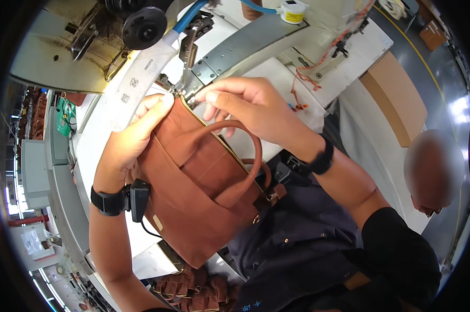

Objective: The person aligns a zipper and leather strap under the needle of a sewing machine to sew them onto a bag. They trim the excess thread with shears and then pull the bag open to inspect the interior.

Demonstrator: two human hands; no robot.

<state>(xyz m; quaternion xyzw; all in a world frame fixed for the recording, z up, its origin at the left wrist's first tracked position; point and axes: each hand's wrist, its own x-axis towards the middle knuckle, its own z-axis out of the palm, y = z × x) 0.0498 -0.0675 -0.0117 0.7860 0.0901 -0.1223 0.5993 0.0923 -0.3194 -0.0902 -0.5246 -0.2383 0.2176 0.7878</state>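
Note:
A brown handbag with looped handles and a gold-toothed zipper hangs tilted between my arms, its upper corner at the needle area of a sewing machine. My left hand pinches that corner, thumb on top, close to the presser foot. On the other side of the zipper end, my right hand is bent with thumb and forefinger near the metal parts by the needle. Whatever sits between those right fingertips is too small to make out. Black bands with small devices circle both wrists.
More brown bags lie below the table edge. Orange thread trails over the white tabletop at right, and a brown cardboard sheet stands beyond it. The machine's black handwheel and pale arm overhang the upper left. Another person sits at far right.

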